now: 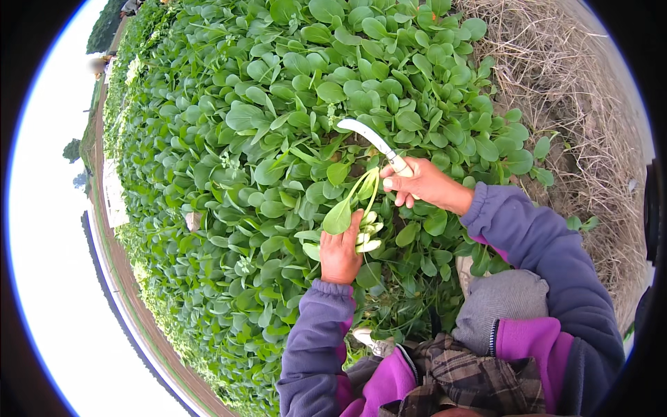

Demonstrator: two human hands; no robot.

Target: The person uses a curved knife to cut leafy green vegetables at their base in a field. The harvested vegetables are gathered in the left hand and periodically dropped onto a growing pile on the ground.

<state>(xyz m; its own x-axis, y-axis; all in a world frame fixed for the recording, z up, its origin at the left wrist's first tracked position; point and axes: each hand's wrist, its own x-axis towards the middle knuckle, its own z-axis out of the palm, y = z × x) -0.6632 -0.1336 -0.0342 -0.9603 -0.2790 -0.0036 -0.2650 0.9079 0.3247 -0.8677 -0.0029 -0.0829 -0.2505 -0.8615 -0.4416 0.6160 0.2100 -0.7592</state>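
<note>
My right hand (424, 183) grips a sickle (371, 136) by its pale handle, the curved blade pointing up and to the left over the leaves. Gathered in my left hand (341, 253) is a bunch of cut leafy greens (369, 238), their pale stem ends facing right. A bent leaf with long stalks (340, 215) arches from above the bunch towards the fingers of my right hand; whether those fingers pinch it I cannot tell. Both hands are just above the standing greens (250, 156).
Dry straw (552, 83) covers the ground along the right edge of the bed. My knee (500, 302) and shoe (372, 339) are close below the hands. A dry brown leaf (193, 221) lies among the plants. Far off at the upper left is a blurred person (104, 65).
</note>
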